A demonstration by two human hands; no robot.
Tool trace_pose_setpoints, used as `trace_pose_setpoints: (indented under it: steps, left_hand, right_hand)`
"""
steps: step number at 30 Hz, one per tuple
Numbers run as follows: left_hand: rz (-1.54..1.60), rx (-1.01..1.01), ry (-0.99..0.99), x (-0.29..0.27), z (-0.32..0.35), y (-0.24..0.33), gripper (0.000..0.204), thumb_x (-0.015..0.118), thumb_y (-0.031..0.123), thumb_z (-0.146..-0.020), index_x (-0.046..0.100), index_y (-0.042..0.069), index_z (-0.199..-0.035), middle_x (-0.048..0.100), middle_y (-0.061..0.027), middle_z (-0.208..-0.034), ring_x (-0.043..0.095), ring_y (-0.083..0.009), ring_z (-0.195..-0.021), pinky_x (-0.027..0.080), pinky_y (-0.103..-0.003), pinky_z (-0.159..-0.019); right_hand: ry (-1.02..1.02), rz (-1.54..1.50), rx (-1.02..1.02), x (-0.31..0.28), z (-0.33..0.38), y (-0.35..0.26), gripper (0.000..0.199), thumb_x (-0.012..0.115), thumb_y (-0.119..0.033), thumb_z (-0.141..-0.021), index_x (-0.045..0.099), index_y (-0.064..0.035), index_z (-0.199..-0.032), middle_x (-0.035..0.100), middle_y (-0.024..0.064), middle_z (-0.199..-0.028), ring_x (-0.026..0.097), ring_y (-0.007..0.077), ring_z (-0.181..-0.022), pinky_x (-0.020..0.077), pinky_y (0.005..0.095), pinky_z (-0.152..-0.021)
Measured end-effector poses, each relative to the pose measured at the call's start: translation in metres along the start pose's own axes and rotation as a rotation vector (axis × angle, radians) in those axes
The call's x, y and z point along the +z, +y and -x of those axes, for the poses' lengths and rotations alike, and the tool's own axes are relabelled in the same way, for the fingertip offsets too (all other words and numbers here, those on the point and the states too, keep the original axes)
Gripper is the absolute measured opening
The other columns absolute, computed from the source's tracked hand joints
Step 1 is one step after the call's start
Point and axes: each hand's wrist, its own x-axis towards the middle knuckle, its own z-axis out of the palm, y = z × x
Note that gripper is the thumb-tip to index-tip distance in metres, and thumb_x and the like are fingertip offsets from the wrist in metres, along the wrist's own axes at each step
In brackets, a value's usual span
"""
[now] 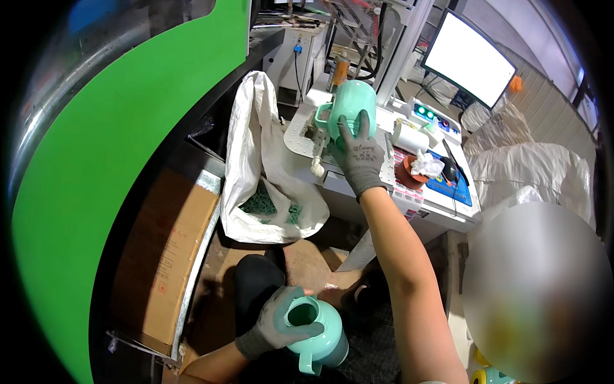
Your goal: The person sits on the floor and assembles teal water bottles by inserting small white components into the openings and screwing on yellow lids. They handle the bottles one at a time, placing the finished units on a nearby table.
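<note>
Both my hands wear grey work gloves. Low in the view, over my lap, my left hand (pixel 272 325) is wrapped round the upper part of a mint-green plastic jug (pixel 331 333). Its round mouth faces up, and its handle points toward me. My right arm reaches forward to the workbench, where my right hand (pixel 359 160) grips the near end of a second mint-green jug (pixel 357 99). That jug is tilted over a perforated metal plate (pixel 295 136), with its handle on the left. Whether it rests on a fixture is hidden.
A white woven sack (pixel 240 166) with green scraps stands left of the bench. Right of the plate are a white roll (pixel 409 137), a brown tape roll (pixel 409 174), a black mouse (pixel 449 169) and a button box (pixel 435 118). A large green machine (pixel 83 192) curves along the left.
</note>
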Motion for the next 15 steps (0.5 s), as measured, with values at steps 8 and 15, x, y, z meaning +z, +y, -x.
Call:
trace_pose_setpoints:
  steps: [8, 15]
  left_hand:
    - [-0.062, 0.008, -0.050, 0.017, -0.006, 0.010, 0.074, 0.096, 0.028, -0.063, 0.062, 0.002, -0.124, 0.065, -0.0138, -0.114, 0.065, -0.0299, -0.104, 0.053, -0.043, -0.092]
    - [0.287, -0.048, 0.000, 0.047, -0.008, 0.014, 0.070, 0.087, 0.022, -0.065, 0.058, -0.001, -0.124, 0.063, -0.0106, -0.110, 0.061, -0.0210, -0.097, 0.053, -0.037, -0.087]
  right_hand:
    - [0.072, -0.239, -0.133, -0.056, 0.068, 0.016, 0.077, 0.074, -0.028, -0.082, 0.045, -0.0141, -0.153, 0.043, 0.0290, -0.153, 0.058, 0.0431, -0.122, 0.0505, 0.0531, -0.097]
    - [0.017, -0.032, -0.103, -0.130, 0.178, 0.088, 0.083, 0.075, -0.049, -0.086, 0.043, -0.0135, -0.154, 0.042, 0.0224, -0.156, 0.059, 0.0357, -0.118, 0.0495, 0.0523, -0.100]
